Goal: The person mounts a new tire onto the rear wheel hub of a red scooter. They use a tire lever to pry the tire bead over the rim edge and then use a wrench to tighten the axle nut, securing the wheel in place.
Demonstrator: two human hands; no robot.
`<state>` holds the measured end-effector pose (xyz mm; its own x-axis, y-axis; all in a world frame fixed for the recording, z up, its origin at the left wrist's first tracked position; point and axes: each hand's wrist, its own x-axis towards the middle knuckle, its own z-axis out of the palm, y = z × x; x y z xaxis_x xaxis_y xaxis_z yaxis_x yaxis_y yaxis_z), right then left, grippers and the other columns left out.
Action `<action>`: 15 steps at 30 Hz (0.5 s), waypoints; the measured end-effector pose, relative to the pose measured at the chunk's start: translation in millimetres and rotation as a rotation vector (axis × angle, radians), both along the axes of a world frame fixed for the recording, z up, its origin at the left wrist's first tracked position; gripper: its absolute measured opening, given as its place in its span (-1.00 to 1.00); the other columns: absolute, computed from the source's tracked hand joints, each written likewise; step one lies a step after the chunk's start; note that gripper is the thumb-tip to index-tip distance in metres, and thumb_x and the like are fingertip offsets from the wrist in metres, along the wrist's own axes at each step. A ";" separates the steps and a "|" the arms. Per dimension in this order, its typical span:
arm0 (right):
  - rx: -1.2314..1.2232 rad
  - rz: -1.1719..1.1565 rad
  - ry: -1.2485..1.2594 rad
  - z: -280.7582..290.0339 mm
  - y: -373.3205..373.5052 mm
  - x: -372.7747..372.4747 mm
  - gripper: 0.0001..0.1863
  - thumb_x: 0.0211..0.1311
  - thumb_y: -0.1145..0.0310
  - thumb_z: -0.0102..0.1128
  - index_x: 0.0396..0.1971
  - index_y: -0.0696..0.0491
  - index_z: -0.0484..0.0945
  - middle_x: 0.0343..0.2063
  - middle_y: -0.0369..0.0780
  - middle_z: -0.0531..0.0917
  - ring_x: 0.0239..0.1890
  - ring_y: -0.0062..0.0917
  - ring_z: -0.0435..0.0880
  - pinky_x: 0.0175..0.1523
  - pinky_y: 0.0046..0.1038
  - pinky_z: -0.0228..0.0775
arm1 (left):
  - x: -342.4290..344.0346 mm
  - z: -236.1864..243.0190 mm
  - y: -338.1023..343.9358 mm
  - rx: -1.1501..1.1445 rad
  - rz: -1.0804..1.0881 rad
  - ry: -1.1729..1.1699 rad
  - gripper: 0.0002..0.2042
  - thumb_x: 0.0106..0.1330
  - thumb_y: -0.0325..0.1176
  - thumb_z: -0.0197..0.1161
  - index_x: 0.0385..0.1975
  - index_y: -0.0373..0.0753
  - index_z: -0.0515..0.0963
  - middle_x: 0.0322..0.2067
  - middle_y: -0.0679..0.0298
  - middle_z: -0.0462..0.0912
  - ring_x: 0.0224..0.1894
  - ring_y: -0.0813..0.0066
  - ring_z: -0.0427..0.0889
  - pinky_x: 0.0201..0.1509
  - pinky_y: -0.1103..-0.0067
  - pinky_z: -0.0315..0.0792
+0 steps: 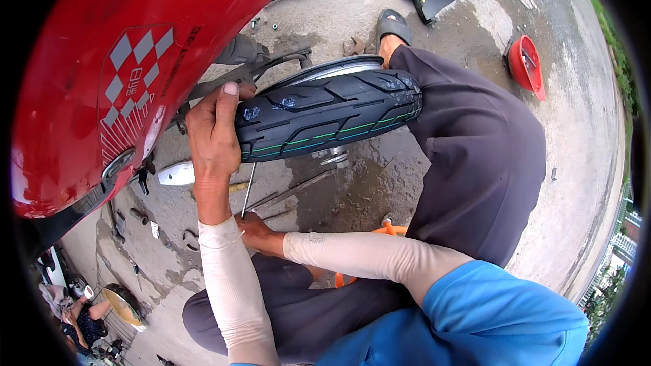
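A black tyre [332, 114] with coloured stripes along its tread sits on a wheel rim [325, 71] in the middle, beside a red scooter body. My left hand [215, 125] grips the tyre's left end, thumb on top and the fingers mostly hidden behind the tread. Lower down, my right hand [258, 232] reaches across from the right, partly behind my left forearm. It is closed round the lower end of a thin metal rod [250, 188], whose upper end runs up to the tyre's near side. The rod's tip is hidden by the tyre.
The red scooter panel [122, 61] fills the upper left. A red bowl-like container [525, 68] stands at the right. Tools, including a long metal bar [298, 191], lie on the stained concrete. An orange hose-like thing [390, 229] is near my legs. Another person [85, 318] is at lower left.
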<state>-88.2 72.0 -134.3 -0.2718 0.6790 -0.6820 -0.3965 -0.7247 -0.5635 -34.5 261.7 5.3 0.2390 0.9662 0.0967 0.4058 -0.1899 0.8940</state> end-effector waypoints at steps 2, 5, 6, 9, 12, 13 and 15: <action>-0.057 -0.039 -0.197 -40.1 -17.1 27.5 -0.58 0.54 0.16 -0.01 -0.36 0.21 0.60 -0.51 -0.20 0.67 -0.45 -0.38 0.65 -0.20 -0.24 0.46 | 10.3 10.0 -5.9 0.044 0.029 0.066 -0.49 0.57 -0.01 0.04 -0.22 -0.42 0.71 -0.29 0.06 0.79 -0.18 0.21 0.73 0.08 0.45 0.49; 0.080 0.016 -0.447 -23.1 -34.3 71.5 -0.63 0.54 0.17 0.00 -0.24 0.20 0.58 -0.38 0.04 0.70 -0.25 0.00 0.68 -0.06 -0.08 0.45 | 4.4 9.3 -18.7 0.080 0.033 0.113 -0.46 0.51 0.09 0.11 -0.05 -0.38 0.67 -0.16 0.00 0.74 -0.04 0.01 0.70 0.18 0.36 0.47; 0.128 -0.041 -0.520 -7.8 -39.7 82.5 -0.64 0.54 0.18 0.00 -0.22 0.20 0.59 -0.33 0.08 0.70 -0.21 0.06 0.66 -0.04 -0.07 0.45 | 6.1 7.7 -24.3 0.192 -0.049 0.149 -0.42 0.44 0.16 0.16 0.01 -0.35 0.63 -0.06 -0.02 0.70 0.05 -0.01 0.66 0.22 0.32 0.45; 0.152 -0.081 -0.596 16.8 -67.1 109.5 -0.64 0.54 0.18 -0.01 -0.19 0.19 0.58 -0.27 0.12 0.69 -0.17 0.10 0.64 -0.01 -0.07 0.43 | 6.2 7.5 -44.0 0.185 -0.151 0.207 -0.04 0.07 0.44 0.34 0.27 -0.29 0.46 0.23 -0.10 0.50 0.27 -0.06 0.51 0.40 0.27 0.31; 0.164 -0.105 -0.621 15.5 -108.7 124.5 -0.63 0.55 0.16 0.00 -0.22 0.18 0.59 -0.39 0.00 0.64 -0.30 -0.14 0.60 -0.10 -0.17 0.43 | -3.3 7.2 -56.6 0.361 -0.176 0.328 0.04 -0.07 0.28 0.55 0.38 -0.26 0.34 0.31 -0.10 0.42 0.35 -0.07 0.43 0.46 0.24 0.29; 0.195 -0.160 -0.654 8.6 -118.7 134.2 -0.63 0.55 0.15 0.02 -0.26 0.18 0.59 -0.51 -0.11 0.59 -0.42 -0.36 0.55 -0.21 -0.27 0.42 | -1.0 6.0 -57.8 0.369 -0.151 0.366 0.05 -0.10 0.13 0.62 0.41 -0.22 0.29 0.33 -0.09 0.39 0.37 -0.10 0.42 0.44 0.21 0.34; 0.230 -0.086 -0.700 27.9 -118.5 158.0 -0.61 0.55 0.13 0.00 -0.24 0.18 0.60 -0.51 -0.12 0.59 -0.42 -0.37 0.56 -0.20 -0.27 0.42 | -2.4 -1.5 -65.0 0.376 -0.108 0.406 0.08 -0.14 -0.01 0.69 0.44 -0.18 0.23 0.36 -0.07 0.37 0.38 -0.12 0.40 0.41 0.19 0.38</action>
